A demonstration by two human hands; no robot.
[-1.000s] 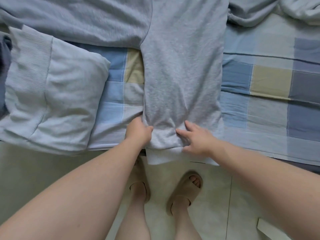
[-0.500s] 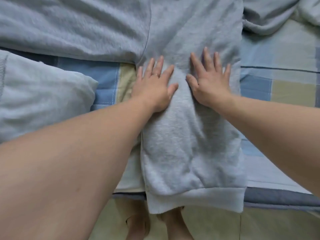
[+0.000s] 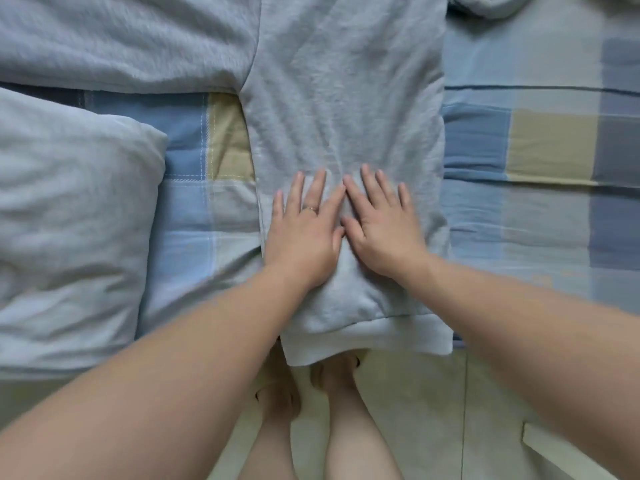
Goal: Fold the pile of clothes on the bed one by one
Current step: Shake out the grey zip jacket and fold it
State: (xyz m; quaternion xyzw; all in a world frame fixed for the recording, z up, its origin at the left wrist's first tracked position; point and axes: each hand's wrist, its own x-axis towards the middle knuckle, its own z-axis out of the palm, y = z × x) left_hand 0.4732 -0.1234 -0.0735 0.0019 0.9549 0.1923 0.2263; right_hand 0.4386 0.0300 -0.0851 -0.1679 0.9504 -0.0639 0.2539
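A grey sweatshirt (image 3: 346,116) is laid lengthwise on the checked sheet (image 3: 554,143) of the bed. Its body is narrowed to a long strip, and one sleeve is stretched away to the left at the top of the view. Its ribbed hem (image 3: 381,337) is hung just over the near edge of the bed, above the person's bare legs and the pale floor (image 3: 415,410).

Both hands are laid flat, side by side, on the lower part of the sweatshirt. The left hand (image 3: 304,233) is pressed palm down with its fingers straight and slightly spread, and a thin ring (image 3: 309,209) is worn on one finger. The right hand (image 3: 381,233) is placed just beside it, also palm down, with its fingers straight and a little apart. Whether the two thumbs are touching cannot be told. The cloth is pressed rather than pinched, and small creases are seen beyond the fingertips.

A folded pale garment (image 3: 69,220) is set on the bed to the left, apart from the sweatshirt, with a strip of sheet between them. More grey cloth (image 3: 502,5) is bunched at the top right.
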